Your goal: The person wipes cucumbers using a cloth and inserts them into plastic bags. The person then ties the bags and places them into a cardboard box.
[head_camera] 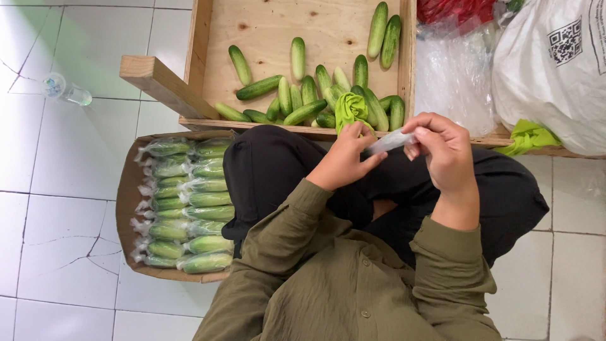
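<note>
Above the lap, left hand and right hand both pinching one clear bag (wrapped cucumbers boxed alongside).

The scene is evenly and brightly lit by soft, diffuse light; no single source can be placed. Shadows are faint and short, seen only as a soft dark band under the cardboard box at the left and beneath the wooden crate farther off. Mild glare is carried by the white floor tiles at the far left, and bright sheen is given off by the clear plastic at the far right. Focus is held sharply across most of the view. Slight softness is noticed at the corners, and lines at the edges are bent a little by the wide lens.
</note>
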